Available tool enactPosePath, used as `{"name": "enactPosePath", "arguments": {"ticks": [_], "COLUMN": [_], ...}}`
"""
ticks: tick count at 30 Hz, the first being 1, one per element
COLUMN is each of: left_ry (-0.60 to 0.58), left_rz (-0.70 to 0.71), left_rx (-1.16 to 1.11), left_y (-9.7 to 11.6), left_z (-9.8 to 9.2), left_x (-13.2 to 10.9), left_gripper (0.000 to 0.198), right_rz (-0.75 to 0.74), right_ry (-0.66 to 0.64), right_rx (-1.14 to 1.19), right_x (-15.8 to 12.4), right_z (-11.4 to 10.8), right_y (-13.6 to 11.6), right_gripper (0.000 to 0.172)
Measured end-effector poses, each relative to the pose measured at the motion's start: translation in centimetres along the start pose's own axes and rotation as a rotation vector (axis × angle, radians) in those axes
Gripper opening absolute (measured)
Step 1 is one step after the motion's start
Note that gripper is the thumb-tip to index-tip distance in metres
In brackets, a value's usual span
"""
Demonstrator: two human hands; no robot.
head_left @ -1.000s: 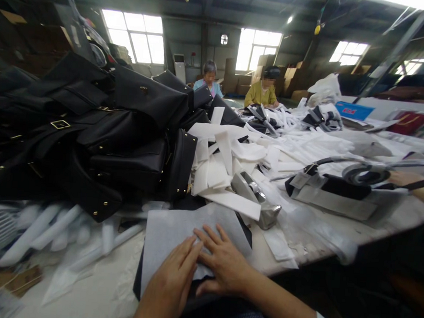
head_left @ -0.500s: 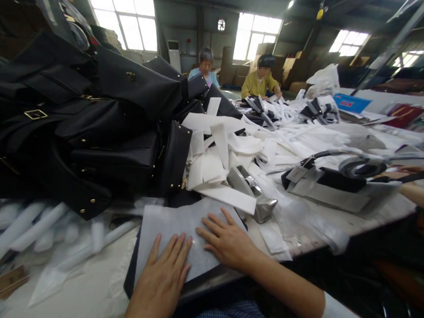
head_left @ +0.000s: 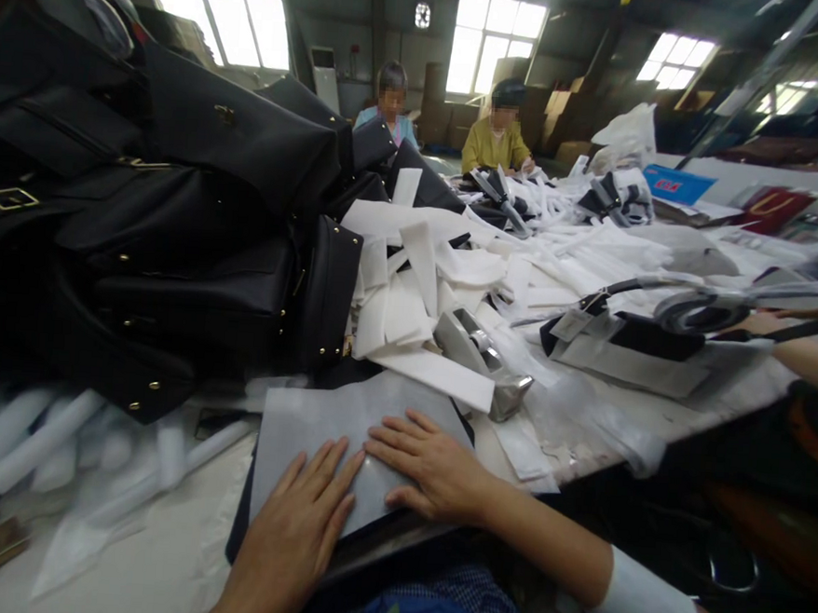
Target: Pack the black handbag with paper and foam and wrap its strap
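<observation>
A pale grey-white sheet (head_left: pixel 295 420) lies flat at the table's front edge, over a black piece (head_left: pixel 239 509) that shows along its left and right sides. My left hand (head_left: pixel 304 505) rests palm down on the lower left of the sheet, fingers stretched out. Flat on the sheet's right part lies my right hand (head_left: pixel 432 467), fingers extended towards the left hand. Just beyond the sheet stands a grey tape dispenser (head_left: pixel 479 353), beside a heap of white foam strips (head_left: pixel 409 306).
Black handbags (head_left: pixel 196 236) are piled high on the left. White rolled tubes (head_left: pixel 56 445) lie at the front left. A wrapped bag with handles (head_left: pixel 623 345) sits at right, near another person's arm (head_left: pixel 815 358). Two people (head_left: pixel 497 140) work across the table.
My right hand has slid slightly left over the sheet, closer to my left hand. The whole view has shifted a little. Both hands stay flat on the sheet.
</observation>
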State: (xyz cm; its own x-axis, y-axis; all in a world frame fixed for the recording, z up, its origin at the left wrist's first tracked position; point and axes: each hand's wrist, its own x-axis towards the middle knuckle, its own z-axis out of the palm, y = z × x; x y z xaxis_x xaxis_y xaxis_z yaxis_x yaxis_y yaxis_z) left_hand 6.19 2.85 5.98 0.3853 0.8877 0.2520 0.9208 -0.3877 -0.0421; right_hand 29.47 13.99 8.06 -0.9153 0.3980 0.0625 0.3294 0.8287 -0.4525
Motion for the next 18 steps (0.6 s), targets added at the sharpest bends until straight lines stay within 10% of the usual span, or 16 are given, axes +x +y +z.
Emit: {"name": "enactPosePath", "arguments": {"ticks": [18], "left_ry": [0.116], "left_rz": [0.165], "left_rx": [0.116], "left_y": [-0.4], "left_z": [0.5], "left_x": [-1.1], "left_gripper": [0.054], "right_rz": [-0.171], "right_ry": [0.281], "right_rx": [-0.116], "right_x": [-1.3], "right_z": [2.7], "right_y": [0.9], "right_gripper": [0.051]}}
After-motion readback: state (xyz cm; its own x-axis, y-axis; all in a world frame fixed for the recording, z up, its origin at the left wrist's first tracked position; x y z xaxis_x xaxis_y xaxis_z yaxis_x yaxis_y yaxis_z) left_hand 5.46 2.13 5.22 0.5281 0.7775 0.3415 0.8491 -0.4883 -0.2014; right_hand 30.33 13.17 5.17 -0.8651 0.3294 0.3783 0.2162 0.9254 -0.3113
